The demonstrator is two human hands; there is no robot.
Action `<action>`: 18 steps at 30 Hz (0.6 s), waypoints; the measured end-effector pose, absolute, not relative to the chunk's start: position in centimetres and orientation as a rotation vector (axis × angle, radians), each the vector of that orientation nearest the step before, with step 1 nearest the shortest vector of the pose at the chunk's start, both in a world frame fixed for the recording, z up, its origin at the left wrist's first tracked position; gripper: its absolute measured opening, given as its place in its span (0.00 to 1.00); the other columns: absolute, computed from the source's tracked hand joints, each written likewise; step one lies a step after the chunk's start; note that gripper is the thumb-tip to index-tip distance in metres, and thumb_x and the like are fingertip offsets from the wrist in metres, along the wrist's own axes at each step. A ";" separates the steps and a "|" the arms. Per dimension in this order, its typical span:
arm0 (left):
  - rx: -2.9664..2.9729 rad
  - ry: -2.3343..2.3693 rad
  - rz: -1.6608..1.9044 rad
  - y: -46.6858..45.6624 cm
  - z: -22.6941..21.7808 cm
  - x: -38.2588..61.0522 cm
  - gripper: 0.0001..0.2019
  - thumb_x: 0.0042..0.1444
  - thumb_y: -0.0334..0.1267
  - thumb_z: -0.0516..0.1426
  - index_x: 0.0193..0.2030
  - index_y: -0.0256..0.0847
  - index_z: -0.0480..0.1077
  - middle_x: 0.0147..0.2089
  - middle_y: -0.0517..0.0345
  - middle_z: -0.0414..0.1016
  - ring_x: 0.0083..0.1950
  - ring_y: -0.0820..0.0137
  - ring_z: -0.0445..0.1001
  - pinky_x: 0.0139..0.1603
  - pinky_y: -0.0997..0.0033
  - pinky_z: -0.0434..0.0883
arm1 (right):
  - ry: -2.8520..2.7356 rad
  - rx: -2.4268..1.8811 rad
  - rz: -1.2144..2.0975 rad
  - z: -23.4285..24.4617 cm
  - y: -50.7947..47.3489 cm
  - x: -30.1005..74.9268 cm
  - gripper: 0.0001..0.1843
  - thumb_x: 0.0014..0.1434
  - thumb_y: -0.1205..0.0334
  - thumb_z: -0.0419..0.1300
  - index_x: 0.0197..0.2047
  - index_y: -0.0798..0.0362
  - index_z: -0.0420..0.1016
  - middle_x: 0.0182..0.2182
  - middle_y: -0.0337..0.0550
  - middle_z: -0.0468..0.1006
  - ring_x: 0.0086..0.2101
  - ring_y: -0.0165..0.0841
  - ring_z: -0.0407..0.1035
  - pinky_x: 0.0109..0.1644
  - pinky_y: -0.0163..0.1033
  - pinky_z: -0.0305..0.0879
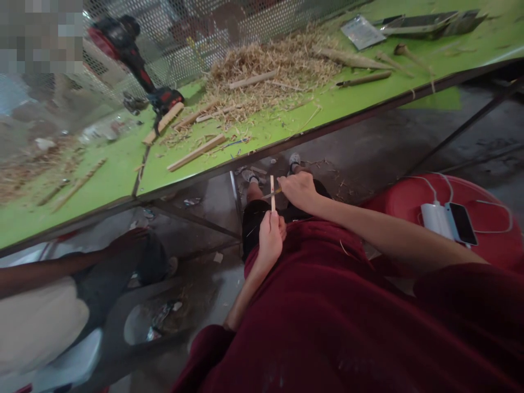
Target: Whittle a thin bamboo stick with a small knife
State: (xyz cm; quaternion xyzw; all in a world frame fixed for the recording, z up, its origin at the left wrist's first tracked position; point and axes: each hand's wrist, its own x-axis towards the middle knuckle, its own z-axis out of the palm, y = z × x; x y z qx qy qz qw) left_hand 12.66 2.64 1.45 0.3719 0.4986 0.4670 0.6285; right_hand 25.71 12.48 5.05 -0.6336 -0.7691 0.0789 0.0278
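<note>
My left hand is closed round the lower end of a slim, pale wooden stick, which points up and away from my lap. Small reddish marks show on the stick. My right hand is closed on a small knife; most of its handle is hidden by my fingers. The thin blade lies across the stick at about its middle, just above my left hand. Whether the edge is cutting in cannot be made out. Both hands are over my lap, below the table's front edge.
A green table carries a heap of wood shavings, a cordless drill, a loose wooden stick and a dark pointed tool. To my right, a red stool holds a phone. Another person's arm is at left.
</note>
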 end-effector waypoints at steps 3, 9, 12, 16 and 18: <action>0.844 1.186 1.047 2.5 1.3 12.7 0.23 0.75 0.50 0.56 0.30 0.45 0.52 0.20 0.73 0.51 0.18 0.80 0.47 0.20 0.78 0.45 | -2.360 -2.053 0.250 4.8 14.0 26.3 0.28 0.74 0.70 0.45 0.60 0.62 0.86 0.49 0.68 0.86 0.53 0.57 0.80 0.53 0.53 0.72; 0.846 1.133 1.070 2.9 1.4 13.1 0.23 0.76 0.47 0.54 0.29 0.45 0.53 0.20 0.73 0.50 0.18 0.80 0.46 0.20 0.76 0.44 | -2.363 -2.019 0.168 5.4 12.7 26.8 0.27 0.77 0.68 0.45 0.61 0.59 0.84 0.49 0.63 0.87 0.53 0.52 0.81 0.52 0.47 0.71; 0.815 1.105 1.047 3.0 1.6 13.2 0.22 0.77 0.44 0.52 0.29 0.45 0.53 0.20 0.73 0.50 0.18 0.80 0.45 0.20 0.77 0.43 | -2.421 -1.998 0.200 4.6 11.8 26.6 0.29 0.81 0.64 0.41 0.59 0.62 0.84 0.46 0.65 0.87 0.51 0.48 0.81 0.50 0.44 0.69; 0.785 1.126 1.018 2.8 1.8 13.0 0.21 0.77 0.39 0.51 0.29 0.44 0.53 0.20 0.72 0.52 0.18 0.81 0.47 0.20 0.78 0.43 | -2.441 -2.015 0.172 4.0 12.5 26.9 0.26 0.80 0.68 0.43 0.59 0.68 0.82 0.48 0.71 0.85 0.51 0.45 0.80 0.48 0.41 0.66; 0.770 1.138 1.017 2.9 1.8 12.9 0.21 0.77 0.40 0.52 0.29 0.44 0.53 0.20 0.72 0.52 0.18 0.81 0.47 0.20 0.79 0.43 | -2.439 -2.031 0.177 4.0 12.8 27.0 0.24 0.79 0.70 0.46 0.59 0.67 0.83 0.49 0.71 0.85 0.51 0.45 0.80 0.46 0.40 0.65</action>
